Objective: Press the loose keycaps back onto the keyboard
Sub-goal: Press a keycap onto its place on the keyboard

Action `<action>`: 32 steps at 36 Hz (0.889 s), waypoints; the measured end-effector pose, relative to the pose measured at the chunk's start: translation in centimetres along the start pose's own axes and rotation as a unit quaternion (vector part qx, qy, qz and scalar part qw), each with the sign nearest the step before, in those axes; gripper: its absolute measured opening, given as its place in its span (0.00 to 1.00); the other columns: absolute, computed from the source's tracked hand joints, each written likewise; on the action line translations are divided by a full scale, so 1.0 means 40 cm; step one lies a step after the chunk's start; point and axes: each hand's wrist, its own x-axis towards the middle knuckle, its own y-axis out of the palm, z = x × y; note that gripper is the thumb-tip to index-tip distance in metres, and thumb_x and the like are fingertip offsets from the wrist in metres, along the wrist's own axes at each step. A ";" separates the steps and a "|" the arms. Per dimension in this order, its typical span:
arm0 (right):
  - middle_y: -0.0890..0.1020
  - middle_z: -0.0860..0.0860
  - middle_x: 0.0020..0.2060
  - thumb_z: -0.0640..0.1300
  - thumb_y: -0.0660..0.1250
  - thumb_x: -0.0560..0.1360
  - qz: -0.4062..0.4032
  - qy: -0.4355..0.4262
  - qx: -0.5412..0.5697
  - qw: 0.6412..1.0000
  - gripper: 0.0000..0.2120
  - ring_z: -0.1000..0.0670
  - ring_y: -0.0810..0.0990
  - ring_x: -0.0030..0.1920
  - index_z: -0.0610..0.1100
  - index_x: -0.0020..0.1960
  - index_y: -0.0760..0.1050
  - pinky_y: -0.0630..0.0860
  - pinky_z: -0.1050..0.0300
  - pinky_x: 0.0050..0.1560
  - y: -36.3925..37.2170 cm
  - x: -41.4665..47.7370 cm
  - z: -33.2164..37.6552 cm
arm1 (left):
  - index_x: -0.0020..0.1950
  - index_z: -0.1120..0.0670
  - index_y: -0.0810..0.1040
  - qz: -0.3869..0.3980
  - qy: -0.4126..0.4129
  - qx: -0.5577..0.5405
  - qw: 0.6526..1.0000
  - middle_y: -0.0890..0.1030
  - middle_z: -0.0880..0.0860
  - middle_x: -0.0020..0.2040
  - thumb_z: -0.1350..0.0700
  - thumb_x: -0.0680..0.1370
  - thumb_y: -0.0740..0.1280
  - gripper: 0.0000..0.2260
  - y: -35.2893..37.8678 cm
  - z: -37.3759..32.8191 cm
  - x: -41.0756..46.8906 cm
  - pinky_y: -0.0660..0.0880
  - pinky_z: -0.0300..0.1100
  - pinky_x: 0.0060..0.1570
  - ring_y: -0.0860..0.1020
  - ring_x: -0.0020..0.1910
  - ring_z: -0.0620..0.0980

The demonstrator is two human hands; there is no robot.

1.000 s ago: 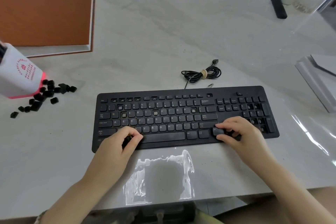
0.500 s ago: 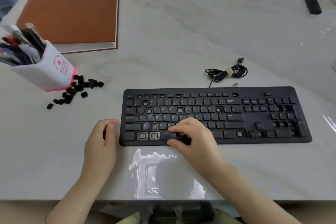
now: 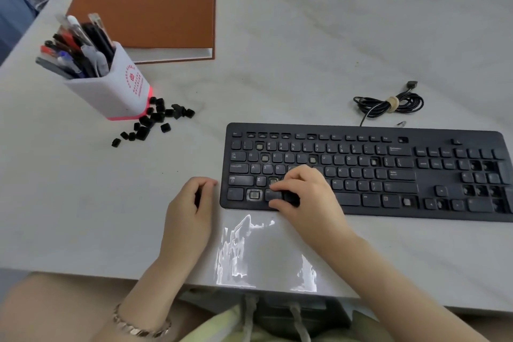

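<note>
A person's right hand (image 3: 308,194) is arching over the left end of the keyboard's (image 3: 388,175) bottom row, thumb and curled fingers pinching a black keycap (image 3: 290,198) down against the board. The left hand (image 3: 191,208) is resting on the table (image 3: 305,50) just beside the keyboard's left edge, its fingers closing around a dark piece (image 3: 197,197) too hidden to identify. The loose keycaps (image 3: 155,119) are lying scattered at the foot of a white pen holder (image 3: 111,91), well apart from the keyboard. Half a second ago 2 bare sockets were showing side by side in that bottom row; now only 1 bare socket (image 3: 254,194) is showing, a seated key (image 3: 273,194) covering its neighbour.
</note>
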 end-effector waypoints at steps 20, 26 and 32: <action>0.81 0.40 0.51 0.46 0.60 0.75 -0.111 -0.161 -0.230 0.954 0.14 0.44 0.70 0.56 0.39 0.50 0.81 0.65 0.52 0.52 0.040 -0.057 -0.007 | 0.63 0.47 0.66 0.035 -0.029 -0.034 0.998 0.70 0.35 0.55 0.56 0.81 0.57 0.11 -0.020 0.004 -0.005 0.63 0.22 0.50 0.70 0.52 0.32; 0.80 0.42 0.55 0.46 0.60 0.75 -0.085 -0.138 -0.223 0.961 0.14 0.45 0.71 0.59 0.41 0.52 0.81 0.65 0.51 0.57 0.045 -0.069 -0.014 | 0.47 0.45 0.69 0.023 -0.001 -0.052 0.998 0.75 0.46 0.42 0.57 0.77 0.65 0.07 -0.033 -0.024 -0.007 0.67 0.22 0.38 0.73 0.38 0.31; 0.78 0.47 0.54 0.45 0.65 0.71 -0.064 -0.061 -0.065 0.994 0.12 0.49 0.69 0.59 0.43 0.51 0.82 0.66 0.57 0.63 0.025 -0.058 -0.006 | 0.43 0.45 0.72 0.068 0.044 -0.098 0.992 0.77 0.42 0.33 0.50 0.65 0.70 0.10 -0.042 -0.076 -0.017 0.68 0.27 0.35 0.73 0.32 0.38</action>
